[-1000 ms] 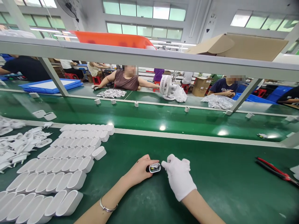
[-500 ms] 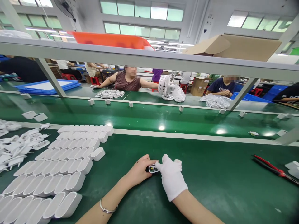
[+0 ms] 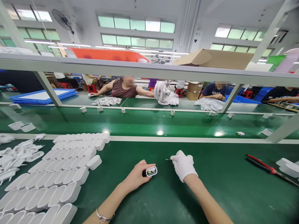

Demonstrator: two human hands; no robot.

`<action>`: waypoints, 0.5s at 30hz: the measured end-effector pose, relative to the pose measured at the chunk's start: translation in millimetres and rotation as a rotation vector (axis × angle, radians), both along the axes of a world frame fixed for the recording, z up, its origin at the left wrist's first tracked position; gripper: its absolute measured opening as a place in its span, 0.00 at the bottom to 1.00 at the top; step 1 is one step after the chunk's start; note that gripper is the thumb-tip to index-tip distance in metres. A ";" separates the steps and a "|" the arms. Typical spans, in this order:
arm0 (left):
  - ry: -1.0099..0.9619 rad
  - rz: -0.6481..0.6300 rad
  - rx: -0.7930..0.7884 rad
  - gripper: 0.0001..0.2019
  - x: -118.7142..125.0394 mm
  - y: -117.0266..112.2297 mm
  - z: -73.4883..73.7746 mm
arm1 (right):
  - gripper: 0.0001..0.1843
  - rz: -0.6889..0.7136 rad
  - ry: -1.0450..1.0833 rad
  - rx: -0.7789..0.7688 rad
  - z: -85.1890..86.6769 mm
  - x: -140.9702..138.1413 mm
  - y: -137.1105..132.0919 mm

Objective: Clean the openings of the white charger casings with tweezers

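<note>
My left hand (image 3: 136,177), bare with a bracelet on the wrist, is closed around a small white charger housing (image 3: 151,171) whose open end shows a circuit board. It rests on the green mat. My right hand (image 3: 183,165) wears a white glove and pinches a thin metal pin (image 3: 168,159) between its fingertips, a short way right of the housing and apart from it.
Rows of white housings (image 3: 67,168) lie at the left, with loose plug parts (image 3: 16,155) beyond them. Red-handled pliers (image 3: 263,166) lie at the right. A green conveyor belt (image 3: 149,123) carries small white pieces. Other people sit across it behind a white fan (image 3: 160,92).
My right hand has pulled away from the housing to the right, with the thin pin in its fingertips. The view has tilted upward slightly. My left hand still holds the housing.
</note>
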State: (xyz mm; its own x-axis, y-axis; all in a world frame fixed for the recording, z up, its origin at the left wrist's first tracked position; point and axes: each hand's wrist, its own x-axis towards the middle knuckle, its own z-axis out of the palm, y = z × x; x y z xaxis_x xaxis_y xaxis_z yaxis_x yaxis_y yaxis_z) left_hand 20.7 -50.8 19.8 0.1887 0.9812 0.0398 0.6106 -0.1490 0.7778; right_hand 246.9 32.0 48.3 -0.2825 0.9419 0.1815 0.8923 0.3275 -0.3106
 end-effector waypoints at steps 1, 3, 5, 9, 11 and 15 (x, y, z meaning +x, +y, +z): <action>-0.005 0.015 -0.010 0.21 -0.6 0.7 -1.1 | 0.11 0.001 -0.017 -0.013 -0.1 -1.9 0.5; -0.020 0.042 -0.031 0.22 -1.2 1.7 -1.4 | 0.10 0.030 -0.032 -0.025 -0.4 -10.1 -4.7; -0.060 0.030 -0.018 0.23 -0.7 2.3 0.7 | 0.15 0.148 0.024 -0.012 -3.1 -22.1 -15.9; -0.118 -0.053 0.063 0.13 0.4 2.6 5.3 | 0.27 0.469 0.245 -0.108 -16.7 -50.4 -38.7; -0.063 -0.010 0.079 0.12 -2.4 3.3 3.9 | 0.21 0.497 0.327 -0.182 -20.5 -62.3 -40.0; 0.102 0.148 0.094 0.30 -14.9 6.2 -4.2 | 0.07 0.360 0.448 -0.171 -6.3 -67.8 -0.9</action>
State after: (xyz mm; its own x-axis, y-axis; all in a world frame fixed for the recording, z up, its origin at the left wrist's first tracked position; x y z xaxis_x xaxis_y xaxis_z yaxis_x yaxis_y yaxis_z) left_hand 5.8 -44.7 15.6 0.0506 0.9913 0.1211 0.7059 -0.1213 0.6978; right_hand 179.2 31.1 42.0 -0.5206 0.8272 0.2112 0.5043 0.4976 -0.7057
